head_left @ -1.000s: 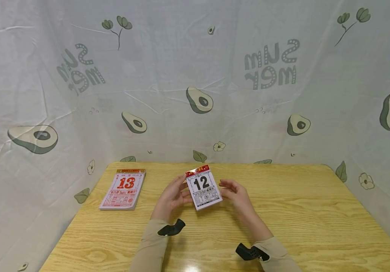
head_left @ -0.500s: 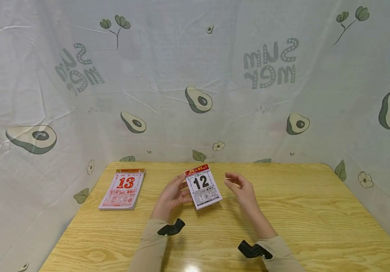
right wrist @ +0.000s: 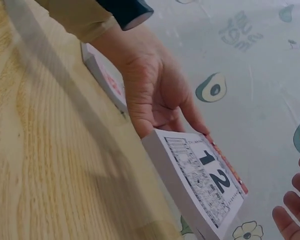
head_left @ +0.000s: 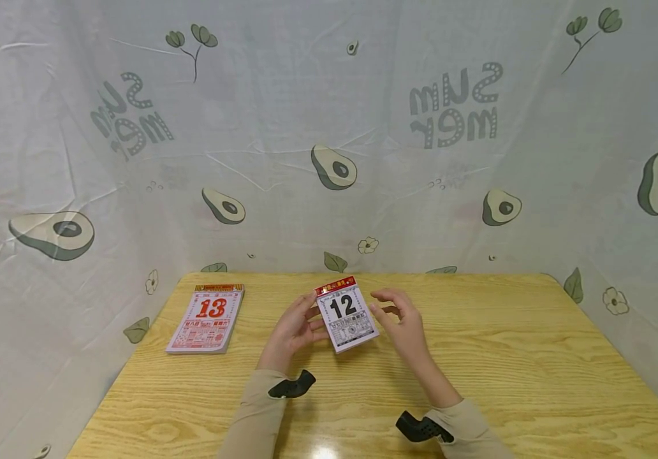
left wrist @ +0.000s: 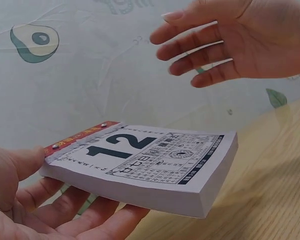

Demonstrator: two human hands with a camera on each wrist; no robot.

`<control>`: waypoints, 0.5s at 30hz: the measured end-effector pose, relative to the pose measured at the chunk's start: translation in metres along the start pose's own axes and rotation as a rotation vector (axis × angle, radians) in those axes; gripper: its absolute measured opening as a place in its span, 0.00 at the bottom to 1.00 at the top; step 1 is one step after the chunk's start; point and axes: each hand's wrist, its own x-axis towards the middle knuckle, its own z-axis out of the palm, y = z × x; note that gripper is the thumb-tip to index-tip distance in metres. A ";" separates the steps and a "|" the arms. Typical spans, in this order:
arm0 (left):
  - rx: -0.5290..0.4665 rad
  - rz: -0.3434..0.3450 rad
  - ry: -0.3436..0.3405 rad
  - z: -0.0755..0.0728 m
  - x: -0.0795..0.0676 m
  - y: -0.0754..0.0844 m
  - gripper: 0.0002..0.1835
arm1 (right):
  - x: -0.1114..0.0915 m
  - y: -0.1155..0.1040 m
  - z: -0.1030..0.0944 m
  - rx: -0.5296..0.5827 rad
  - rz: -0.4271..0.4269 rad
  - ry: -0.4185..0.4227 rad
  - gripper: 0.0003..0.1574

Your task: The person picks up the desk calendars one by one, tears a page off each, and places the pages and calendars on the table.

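My left hand [head_left: 290, 330] grips a thick tear-off calendar [head_left: 347, 317] showing a black 12 under a red header strip. In the left wrist view the thumb presses the header end of the calendar [left wrist: 139, 162], while the fingers spread beneath it. It is held tilted above the table. My right hand [head_left: 405, 324] hovers just to the right of the pad, holding nothing. Loosely bent fingers [left wrist: 200, 52] of that hand stand apart from the pad in the left wrist view. Only its fingertips [right wrist: 297, 200] show at the right wrist view's edge.
A second tear-off calendar [head_left: 207, 320], with a red 13, lies on the left of the wooden table [head_left: 507, 357]. A pale curtain [head_left: 283, 115] with printed avocados hangs behind and at both sides.
My right hand moves away from the calendar to the right, then comes back near its right edge. The left hand and the calendar shift very slightly right.
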 end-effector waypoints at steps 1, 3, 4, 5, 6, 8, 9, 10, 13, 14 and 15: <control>0.000 -0.002 0.005 0.001 0.000 0.000 0.19 | -0.001 0.000 0.002 -0.022 -0.037 -0.006 0.14; -0.003 -0.008 0.010 0.002 0.000 0.000 0.18 | -0.003 -0.001 0.005 -0.074 -0.102 -0.023 0.14; -0.003 -0.005 0.006 0.003 0.000 0.000 0.18 | -0.004 0.000 0.006 -0.099 -0.136 -0.032 0.14; -0.005 -0.005 0.005 0.003 0.000 0.000 0.18 | -0.005 -0.001 0.008 -0.117 -0.165 -0.045 0.15; -0.010 -0.006 0.006 0.003 0.000 0.000 0.18 | -0.006 0.000 0.009 -0.143 -0.195 -0.056 0.15; -0.014 0.000 -0.002 0.003 0.000 0.000 0.18 | -0.009 0.001 0.012 -0.191 -0.251 -0.080 0.17; -0.017 0.001 -0.002 0.003 0.000 0.000 0.18 | -0.010 0.002 0.014 -0.216 -0.276 -0.094 0.18; -0.019 -0.001 0.001 0.004 0.000 0.000 0.18 | -0.011 0.003 0.015 -0.242 -0.306 -0.107 0.18; -0.012 0.004 0.003 0.004 -0.001 0.000 0.20 | -0.014 0.005 0.018 -0.316 -0.386 -0.142 0.21; -0.010 0.003 0.007 0.004 -0.002 0.001 0.20 | -0.015 0.006 0.019 -0.339 -0.412 -0.154 0.21; -0.009 0.001 0.010 0.004 -0.002 0.001 0.20 | -0.015 0.007 0.020 -0.359 -0.440 -0.164 0.22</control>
